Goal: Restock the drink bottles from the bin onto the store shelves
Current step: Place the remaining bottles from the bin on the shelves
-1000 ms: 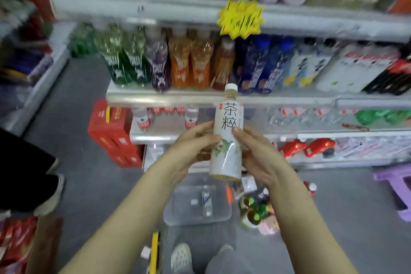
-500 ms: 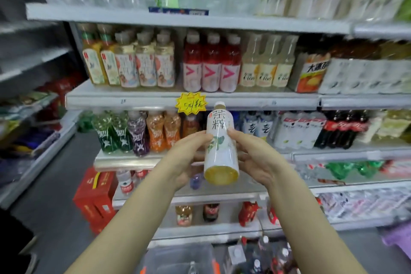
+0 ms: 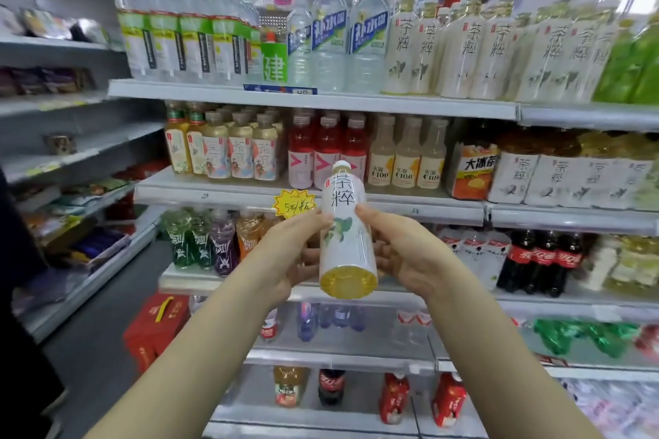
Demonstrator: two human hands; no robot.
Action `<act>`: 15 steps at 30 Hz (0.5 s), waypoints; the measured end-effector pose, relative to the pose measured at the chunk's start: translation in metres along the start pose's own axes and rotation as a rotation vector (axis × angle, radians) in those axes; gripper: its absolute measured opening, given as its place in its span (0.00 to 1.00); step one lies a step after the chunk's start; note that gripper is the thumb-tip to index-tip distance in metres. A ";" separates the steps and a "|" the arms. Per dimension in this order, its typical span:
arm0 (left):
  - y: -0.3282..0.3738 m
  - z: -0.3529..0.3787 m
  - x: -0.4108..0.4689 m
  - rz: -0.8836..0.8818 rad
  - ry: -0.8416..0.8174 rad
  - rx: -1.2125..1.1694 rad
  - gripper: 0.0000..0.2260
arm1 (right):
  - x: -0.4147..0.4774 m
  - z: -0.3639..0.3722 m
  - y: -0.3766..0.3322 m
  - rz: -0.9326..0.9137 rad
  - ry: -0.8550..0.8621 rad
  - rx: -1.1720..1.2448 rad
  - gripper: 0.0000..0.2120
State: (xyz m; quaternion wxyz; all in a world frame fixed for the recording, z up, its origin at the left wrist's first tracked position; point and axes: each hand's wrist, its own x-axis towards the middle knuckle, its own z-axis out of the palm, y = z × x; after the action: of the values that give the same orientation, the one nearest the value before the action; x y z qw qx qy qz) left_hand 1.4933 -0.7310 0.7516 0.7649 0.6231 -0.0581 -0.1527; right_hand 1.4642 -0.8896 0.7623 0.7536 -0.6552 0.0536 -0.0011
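Note:
A white tea bottle [image 3: 345, 232] with black characters, a leaf print and yellowish liquid is held upright in front of me, its base tipped toward the camera. My left hand [image 3: 287, 253] grips its left side and my right hand [image 3: 404, 253] grips its right side. It hovers in front of the third shelf [image 3: 392, 210] from the top. Matching white tea bottles [image 3: 467, 53] stand in a row on the top shelf [image 3: 356, 101] at the right. The bin is out of view.
Large water bottles [image 3: 331, 36] fill the top shelf's middle and left. Red and pale yellow drinks [image 3: 356, 153] stand on the second shelf. A yellow star price tag [image 3: 295, 204] hangs by my left hand. Cola bottles [image 3: 542, 260] sit right. Side shelving [image 3: 71, 153] lines the left aisle.
The view has tilted up from the floor and bin to the upper shelves. Both hands have raised the bottle with it, keeping their grip.

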 end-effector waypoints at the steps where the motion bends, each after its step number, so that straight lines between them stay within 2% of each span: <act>1: -0.002 -0.001 -0.003 0.002 0.012 0.005 0.13 | -0.001 0.000 0.003 0.003 -0.017 -0.007 0.13; 4: -0.006 -0.008 -0.012 0.015 0.052 0.022 0.15 | -0.003 0.007 0.011 0.017 -0.058 0.000 0.12; 8: 0.005 -0.020 -0.018 0.078 0.058 0.027 0.13 | 0.000 0.020 0.007 0.008 -0.086 0.024 0.08; 15: 0.039 -0.022 0.000 0.231 -0.087 0.114 0.20 | 0.006 0.030 -0.025 -0.054 0.020 0.017 0.12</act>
State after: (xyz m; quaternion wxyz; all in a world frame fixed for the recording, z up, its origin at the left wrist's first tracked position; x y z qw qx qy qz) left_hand 1.5059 -0.7036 0.7849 0.7375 0.6475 -0.1711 -0.0872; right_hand 1.4744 -0.8641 0.7906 0.7584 -0.6497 0.0434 -0.0284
